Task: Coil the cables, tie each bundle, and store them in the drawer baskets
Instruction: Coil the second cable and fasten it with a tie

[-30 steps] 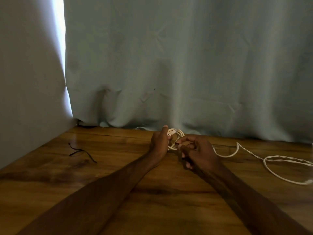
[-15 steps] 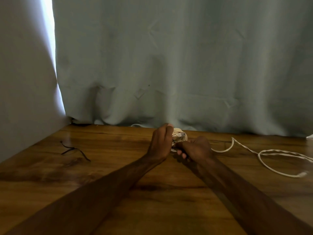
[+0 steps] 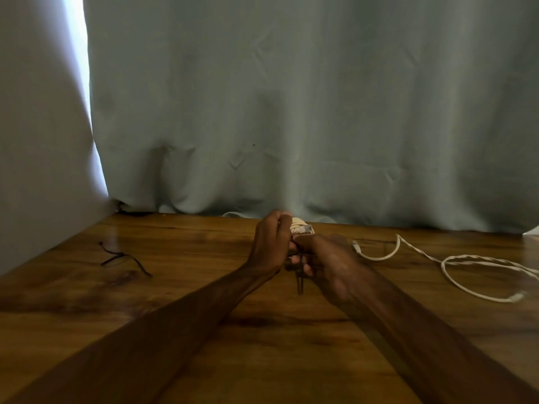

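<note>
gripping the small cream coil (image 3: 300, 226) with the left hand (image 3: 269, 243), fingers curled round it, just above centre frame, at the far edge of the table (image 3: 262, 345) under the curtain (image 3: 291, 112). pinching what looks like a dark tie (image 3: 299, 282) with the right hand (image 3: 329, 260), fingers curled in tight against the coil's near side, with the tie's tails hanging straight down between the two wrists. looks like the tying step, wrap on but probably not cinched; hard to tell in this gloom. key for the next pull: tie running up and down across the coil, coil sitting up and left of the right hand's pinch, so likely tightening down towards the lower right while bracing with the left. over at the right of the frame, a loose white cable (image 3: 455, 265), uncoiled, nearer the right hand. at mid left, spare dark ties (image 3: 122, 256), nearer the left hand. no drawer or baskets in view.
</note>
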### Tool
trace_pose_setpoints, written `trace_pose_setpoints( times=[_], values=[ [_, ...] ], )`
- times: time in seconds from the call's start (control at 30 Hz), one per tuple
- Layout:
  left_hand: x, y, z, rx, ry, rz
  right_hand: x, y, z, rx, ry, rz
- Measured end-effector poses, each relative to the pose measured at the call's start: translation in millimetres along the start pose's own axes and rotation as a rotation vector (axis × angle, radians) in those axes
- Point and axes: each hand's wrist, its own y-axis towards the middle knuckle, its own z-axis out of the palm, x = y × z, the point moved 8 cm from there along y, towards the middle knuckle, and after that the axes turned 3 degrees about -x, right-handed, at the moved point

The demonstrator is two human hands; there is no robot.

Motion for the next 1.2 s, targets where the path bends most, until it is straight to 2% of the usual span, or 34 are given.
trace_pose_setpoints(
  times=[0.23,0.37,0.53,0.8,0.93,1.07,1.2],
  values=[
    [-6.0,-0.4,-2.0,-0.035,0.086,0.071,3.3,-3.5,-1.3,0.061,-0.194,0.044],
    [-12.3,-4.2,4.2,0.013,0.117,0.135,4.7,-1.4,-3.9,0.001,-0.257,0.008],
    [-11.5,-4.5,9.0,0.061,0.082,0.158,5.5,-5.8,-11.5,-0.126,-0.094,-0.050],
    [-3.5,0.2,9.3,0.087,0.054,0.141,-5.4,-5.7,-6.3,-0.110,0.077,0.022],
    [-2.2,1.7,6.7,0.059,0.059,0.136,-5.2,-3.7,-1.3,-0.068,0.072,0.019],
    [-3.0,1.4,6.4,0.035,0.092,0.160,-3.5,-3.3,0.8,-0.083,0.008,-0.011],
    [-6.7,-0.8,6.5,0.015,0.141,0.195,-5.2,-5.2,-3.5,-0.104,0.048,-0.009]
  ],
)
